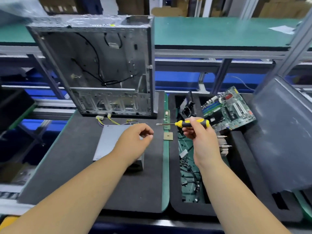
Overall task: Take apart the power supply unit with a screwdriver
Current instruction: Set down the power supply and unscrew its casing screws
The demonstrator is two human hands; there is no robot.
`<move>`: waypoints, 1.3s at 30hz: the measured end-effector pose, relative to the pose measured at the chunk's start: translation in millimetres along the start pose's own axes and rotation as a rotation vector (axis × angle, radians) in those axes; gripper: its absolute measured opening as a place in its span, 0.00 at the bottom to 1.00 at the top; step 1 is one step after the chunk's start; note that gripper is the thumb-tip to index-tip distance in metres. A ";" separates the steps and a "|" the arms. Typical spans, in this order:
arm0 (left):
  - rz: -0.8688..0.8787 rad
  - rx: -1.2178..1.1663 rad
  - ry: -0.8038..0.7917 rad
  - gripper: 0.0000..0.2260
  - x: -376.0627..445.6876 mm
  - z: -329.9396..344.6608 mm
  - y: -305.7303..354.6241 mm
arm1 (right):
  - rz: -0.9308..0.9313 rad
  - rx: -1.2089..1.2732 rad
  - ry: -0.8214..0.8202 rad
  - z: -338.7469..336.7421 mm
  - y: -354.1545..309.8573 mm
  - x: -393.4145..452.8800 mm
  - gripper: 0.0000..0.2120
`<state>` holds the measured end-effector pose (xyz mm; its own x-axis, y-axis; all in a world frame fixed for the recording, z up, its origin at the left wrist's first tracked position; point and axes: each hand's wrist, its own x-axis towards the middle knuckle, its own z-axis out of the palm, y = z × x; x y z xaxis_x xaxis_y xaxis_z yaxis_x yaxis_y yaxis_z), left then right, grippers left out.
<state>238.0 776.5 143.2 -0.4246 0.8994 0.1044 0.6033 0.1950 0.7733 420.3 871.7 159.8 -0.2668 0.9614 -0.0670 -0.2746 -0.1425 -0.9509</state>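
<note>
The right hand [195,130] held the screwdriver [187,123]; its tip pointed left, off the box [111,142]. The left hand [135,141], loosely curled, held nothing. The tip could slip.

The dark bench [84,174] in front of the gray power box [111,141] is bare, so a hand can slide in there. Behind the box, the big open computer case [101,65] stands like a wall. To the right, a tray [189,206] full of wires blocks the way.
</note>
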 end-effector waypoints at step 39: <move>-0.219 -0.107 -0.080 0.06 59.5 -102.2 -136.7 | -0.045 -0.294 0.058 131.8 29.3 19.1 0.06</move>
<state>61.3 763.4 107.6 -0.4797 0.8693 -0.1197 0.4264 0.3501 0.8340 285.3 854.9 170.4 -0.2051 0.9782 -0.0314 -0.0033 -0.0328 -0.9995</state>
